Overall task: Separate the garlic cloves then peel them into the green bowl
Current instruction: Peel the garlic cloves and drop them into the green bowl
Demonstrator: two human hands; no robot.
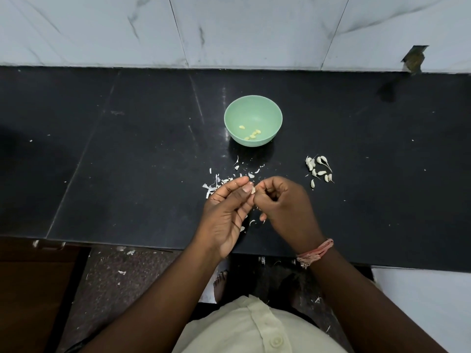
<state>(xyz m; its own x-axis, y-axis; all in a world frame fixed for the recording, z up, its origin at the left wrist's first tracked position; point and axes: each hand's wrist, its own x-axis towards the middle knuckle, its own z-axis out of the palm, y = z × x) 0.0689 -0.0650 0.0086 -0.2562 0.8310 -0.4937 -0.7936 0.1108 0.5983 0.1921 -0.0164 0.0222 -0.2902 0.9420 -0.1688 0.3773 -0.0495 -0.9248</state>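
Peeling one small white garlic clove (253, 189), pinched between left hand (229, 210) and right hand (283, 202) grips, fingers curled, above black stone desk (127, 149). Few peeled yellowish cloves (251, 133) in round green plastic bowl (230, 115); cluster of unpeeled white cloves (318, 169) remains at right; papery skins (216, 182) scattered.

One green bowl (253, 120) sits on the counter, with about five peeled cloves (252, 134) in it: one alone, four in a bunch. To the right lie roughly ten unpeeled cloves (318, 169) in a loose cluster. One more clove (253, 189) is pinched between two hands, the left hand (226, 212) and the right hand (285, 207). Skin scraps (229, 174) are scattered, too many and small to count.
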